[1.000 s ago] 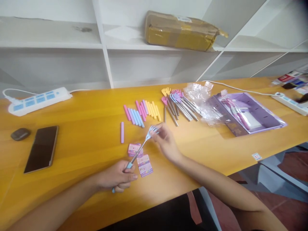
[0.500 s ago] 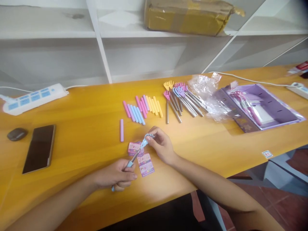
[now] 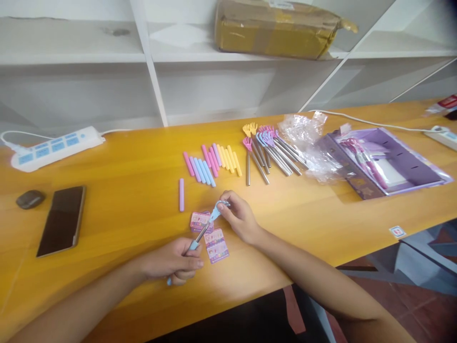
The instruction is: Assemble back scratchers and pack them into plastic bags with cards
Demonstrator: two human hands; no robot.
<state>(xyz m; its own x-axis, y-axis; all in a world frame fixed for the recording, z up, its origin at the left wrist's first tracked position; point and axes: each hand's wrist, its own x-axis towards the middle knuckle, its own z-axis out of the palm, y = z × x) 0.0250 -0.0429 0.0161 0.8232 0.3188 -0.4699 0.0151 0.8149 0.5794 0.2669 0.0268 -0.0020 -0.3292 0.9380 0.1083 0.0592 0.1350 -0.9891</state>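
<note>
A back scratcher with a light blue claw head, metal shaft and blue handle sleeve slants between my hands. My left hand is closed around its blue sleeve, whose lower end shows below the fist. The fingers of my right hand pinch the claw head at the upper end. Beneath it lie a small stack of pink and purple printed cards and another printed card. A single purple sleeve rests on the table just beyond the cards.
Several pink, blue, purple and yellow sleeves lie farther back. Right of them are metal-shafted back scratchers, crumpled clear plastic and a purple box. A phone, a mouse and a power strip occupy the left.
My hands keep the same grip on the back scratcher. The whole view has shifted slightly; nothing on the table has visibly moved.
</note>
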